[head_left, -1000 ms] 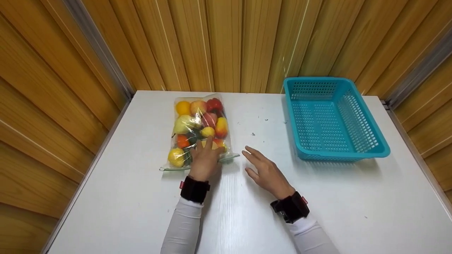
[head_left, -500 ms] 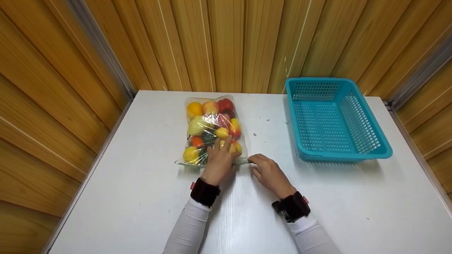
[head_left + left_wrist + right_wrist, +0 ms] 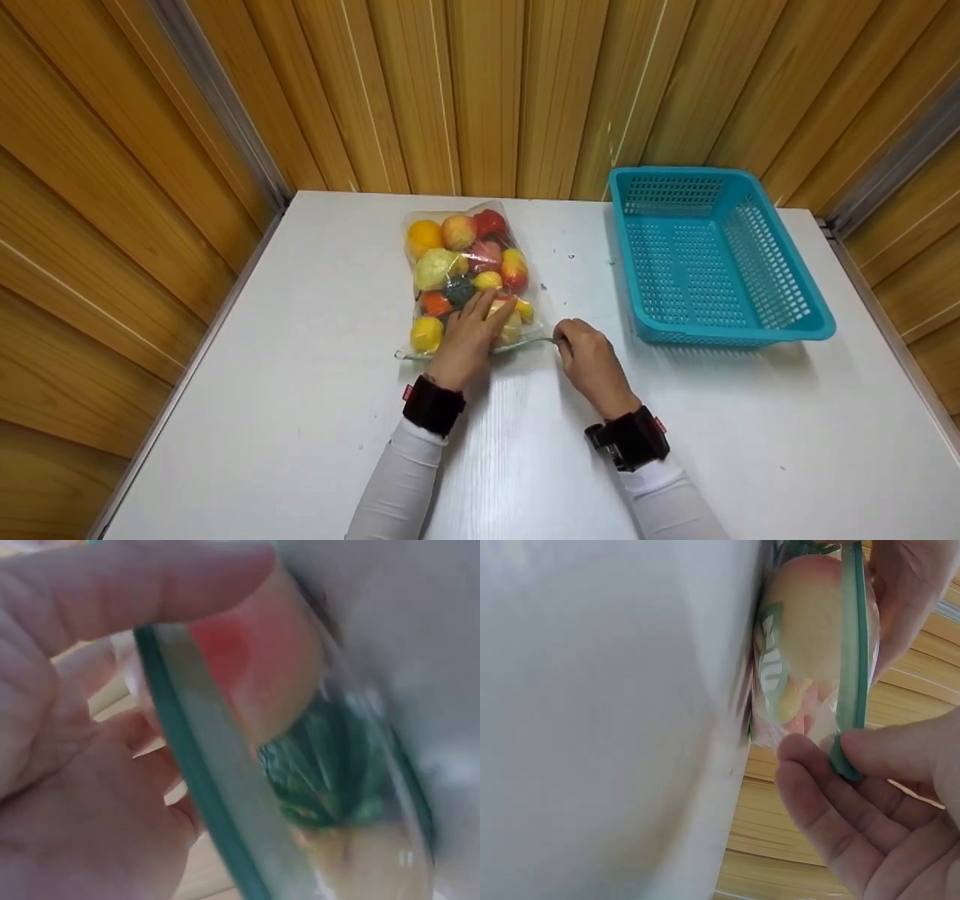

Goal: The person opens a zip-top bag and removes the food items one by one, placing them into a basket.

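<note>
Right hand (image 3: 596,367) pinches end of green zip strip (image 3: 850,675); left hand (image 3: 466,341) lies, fingers spread, on clear zip bag (image 3: 540,319) of produce (image 3: 459,232), on white table (image 3: 300,420). Bag likely soft, slippery, lumpy; stiffer zip strip probably surest hold.

Right hand (image 3: 595,367) seemingly on bag edge (image 3: 526,343)
</note>
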`<state>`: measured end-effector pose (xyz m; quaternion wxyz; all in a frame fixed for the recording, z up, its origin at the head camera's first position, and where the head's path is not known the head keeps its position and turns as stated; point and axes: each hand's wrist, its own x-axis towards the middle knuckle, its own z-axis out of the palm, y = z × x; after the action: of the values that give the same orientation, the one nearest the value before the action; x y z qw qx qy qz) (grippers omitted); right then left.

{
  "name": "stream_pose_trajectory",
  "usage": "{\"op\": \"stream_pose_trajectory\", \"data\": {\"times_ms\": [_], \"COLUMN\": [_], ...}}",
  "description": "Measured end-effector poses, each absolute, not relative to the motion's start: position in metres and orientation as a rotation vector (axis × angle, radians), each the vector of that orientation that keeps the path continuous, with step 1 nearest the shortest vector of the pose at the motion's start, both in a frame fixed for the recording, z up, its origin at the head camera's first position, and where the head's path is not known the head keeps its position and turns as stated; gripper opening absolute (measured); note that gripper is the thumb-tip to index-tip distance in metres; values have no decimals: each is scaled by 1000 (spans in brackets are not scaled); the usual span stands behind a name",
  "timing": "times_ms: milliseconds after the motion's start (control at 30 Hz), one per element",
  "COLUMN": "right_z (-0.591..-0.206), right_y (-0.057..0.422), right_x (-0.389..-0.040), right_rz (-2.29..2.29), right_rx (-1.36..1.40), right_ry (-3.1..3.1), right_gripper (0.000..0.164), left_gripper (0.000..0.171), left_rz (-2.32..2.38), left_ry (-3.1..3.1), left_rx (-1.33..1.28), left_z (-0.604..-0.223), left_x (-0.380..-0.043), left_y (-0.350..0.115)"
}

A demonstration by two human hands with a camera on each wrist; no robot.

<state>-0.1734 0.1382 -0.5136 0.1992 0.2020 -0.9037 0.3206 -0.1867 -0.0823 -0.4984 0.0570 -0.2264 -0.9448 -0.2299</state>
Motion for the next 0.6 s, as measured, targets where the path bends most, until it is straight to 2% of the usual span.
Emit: {"op": "stream_pose_trajectory", "data": {"times_ms": [167, 233, 467, 600], "right_z": [-508, -505, -494, -489], "right_y": [143, 146, 156, 160], "right_x": [-172, -172, -171, -171], "right_rz": [908, 919, 944, 948], "right_rx": [472, 439, 359, 310], "right_ry": [-2445, -2414, -2286, -2223], "right_gripper": [13, 13, 11, 11], "left_gripper": [92, 94, 79, 55], "left_rz": [-722, -722, -718, -611], "left_ry": [-2891, -2878, -2698, -2567], "left_rx": [-635, -628, -646, -623], "left_z": [-496, -494, -478, -471], "left_x": [-187, -187, -188, -187], "left_y": [-90, -93, -99, -101]}}
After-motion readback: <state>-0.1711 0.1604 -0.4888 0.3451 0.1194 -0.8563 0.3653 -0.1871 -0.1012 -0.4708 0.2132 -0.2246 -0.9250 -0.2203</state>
